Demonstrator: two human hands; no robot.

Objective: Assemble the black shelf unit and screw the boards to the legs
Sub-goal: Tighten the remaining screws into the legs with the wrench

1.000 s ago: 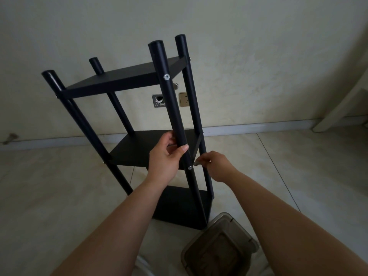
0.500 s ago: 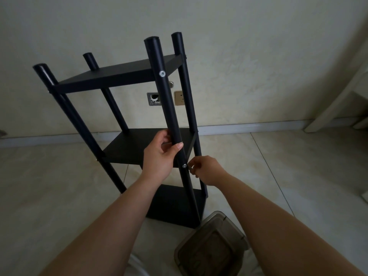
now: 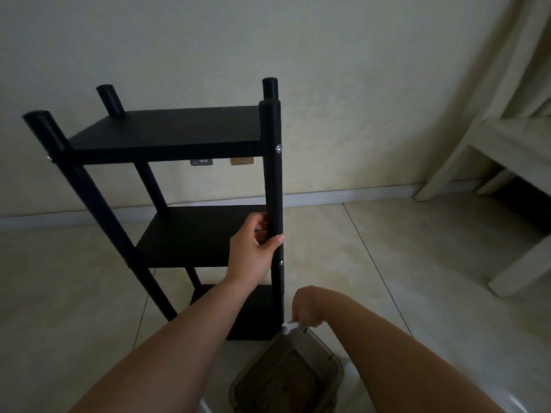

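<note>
Head: leg (image 3: 272,186) w/in left hand (image 3: 253,251) fingers (image 3: 275,240).

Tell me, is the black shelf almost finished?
Nearly, it seems. The black three-board shelf unit stands upright with all four legs on. Silver screw heads show at the top board and the middle board on the near right leg. The left hand steadies that leg, while the right hand pinches something small and white over the brown plastic tub. The bottom board's screws aren't visible.

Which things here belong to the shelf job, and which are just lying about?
Job: shelf unit; near leg held by left hand; screws; parts box; right hand at its rim.
Lying about: pale furniture; wall sockets.
</note>
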